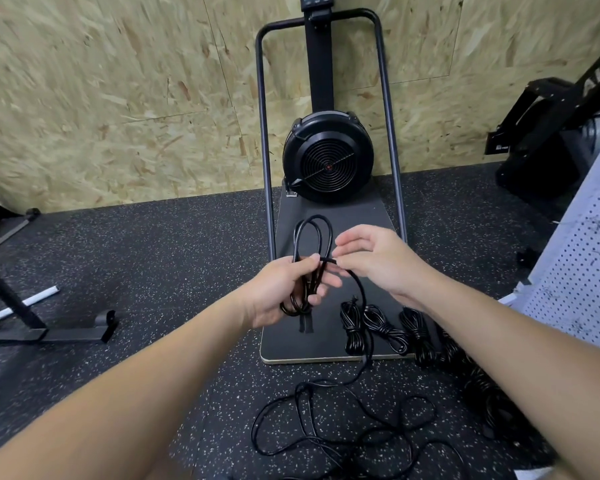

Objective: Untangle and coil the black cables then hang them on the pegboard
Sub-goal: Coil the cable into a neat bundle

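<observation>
I have the thin black rubber-sheathed cable partly coiled: its loops stand upright, long axis running away from me toward the black round-caged fan unit, with the bundle's waist clamped in my left hand, fingers curled round it. The free strand leaves that waist to the right, and my right hand pinches it just beside the left fingertips, the remaining fingers spread loose above. From the pinch the strand drops down and toward me into the loose black tangle on the dark speckled rubber floor.

So the slack lies below and nearer me than the coil; I judge the next loop must be drawn up from there and laid over to the left hand, the right hand being the nearer to feed it.

Just beyond the tangle, four tied black cable bundles sit along the near edge of the grey base board. The white perforated pegboard stands at the right, well apart from the coil; open floor lies to the left.
</observation>
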`<action>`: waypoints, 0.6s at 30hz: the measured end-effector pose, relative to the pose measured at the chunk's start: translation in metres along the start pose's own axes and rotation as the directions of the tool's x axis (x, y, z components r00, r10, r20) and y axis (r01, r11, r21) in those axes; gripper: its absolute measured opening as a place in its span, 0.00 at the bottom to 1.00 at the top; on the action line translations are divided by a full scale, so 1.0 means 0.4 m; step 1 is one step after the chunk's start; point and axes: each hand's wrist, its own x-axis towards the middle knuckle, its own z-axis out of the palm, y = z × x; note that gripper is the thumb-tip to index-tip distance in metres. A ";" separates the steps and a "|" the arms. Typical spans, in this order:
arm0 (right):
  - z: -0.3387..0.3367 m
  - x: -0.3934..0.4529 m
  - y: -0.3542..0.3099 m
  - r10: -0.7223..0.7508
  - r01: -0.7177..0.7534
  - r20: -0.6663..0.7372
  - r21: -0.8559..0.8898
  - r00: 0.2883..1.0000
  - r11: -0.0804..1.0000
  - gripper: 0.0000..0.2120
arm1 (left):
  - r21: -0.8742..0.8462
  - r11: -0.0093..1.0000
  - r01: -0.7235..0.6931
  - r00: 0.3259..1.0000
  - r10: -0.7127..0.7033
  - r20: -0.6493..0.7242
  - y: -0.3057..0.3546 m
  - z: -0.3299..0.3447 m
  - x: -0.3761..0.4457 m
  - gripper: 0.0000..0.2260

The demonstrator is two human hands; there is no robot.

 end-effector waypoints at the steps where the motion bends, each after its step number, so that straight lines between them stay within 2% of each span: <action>1: 0.001 -0.001 0.007 0.017 -0.017 -0.002 -0.020 1.000 1.000 0.13 | 0.030 1.000 0.001 1.000 -0.001 -0.002 -0.002 0.001 0.000 0.21; 4: 0.005 0.007 0.029 -0.043 0.030 -0.040 -0.281 0.998 0.959 0.13 | 0.050 0.999 -0.021 1.000 0.021 -0.010 0.004 0.004 0.000 0.22; 6: -0.002 0.011 0.041 -0.012 0.001 -0.028 -0.348 1.000 0.938 0.13 | 0.021 0.999 -0.047 0.998 0.048 -0.038 0.014 0.004 0.002 0.23; 9: -0.019 0.002 0.047 0.136 -0.114 0.087 -0.217 0.987 0.969 0.15 | -0.036 0.996 -0.085 0.989 0.080 -0.122 0.028 -0.003 0.004 0.22; 11: -0.022 0.000 0.050 0.160 -0.137 0.152 -0.149 0.975 0.979 0.13 | -0.060 0.993 -0.104 0.982 0.093 -0.164 0.033 -0.012 0.003 0.22; 15: -0.016 0.008 0.015 0.029 -0.029 -0.010 -0.023 1.000 0.999 0.06 | -0.021 0.992 -0.122 0.975 0.116 -0.191 0.021 -0.020 0.000 0.22; 18: 0.005 0.008 -0.045 -0.024 0.043 -0.116 0.164 0.993 0.985 0.05 | 0.155 0.980 -0.128 0.980 0.149 -0.134 0.005 0.004 -0.009 0.20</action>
